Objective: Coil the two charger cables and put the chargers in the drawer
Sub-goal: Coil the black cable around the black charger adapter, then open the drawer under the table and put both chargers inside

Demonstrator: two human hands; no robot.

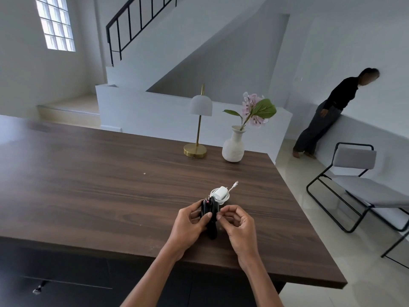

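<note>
A black charger (210,214) with its black cable wound around it is held upright just above the dark wooden table (110,185). My left hand (191,226) grips it from the left, thumb on its front. My right hand (238,229) pinches the cable at its right side with thumb and forefinger. Just behind them, a white charger (220,193) lies on the table with its white cable coiled around it and the plug end sticking out to the upper right. A dark drawer front (66,273) shows below the table's near edge, shut.
A brass lamp (197,129) and a white vase (234,145) with a pink flower stand at the table's far side. A grey chair (358,185) with a black frame is on the right. A person (327,114) leans on a low wall beyond it.
</note>
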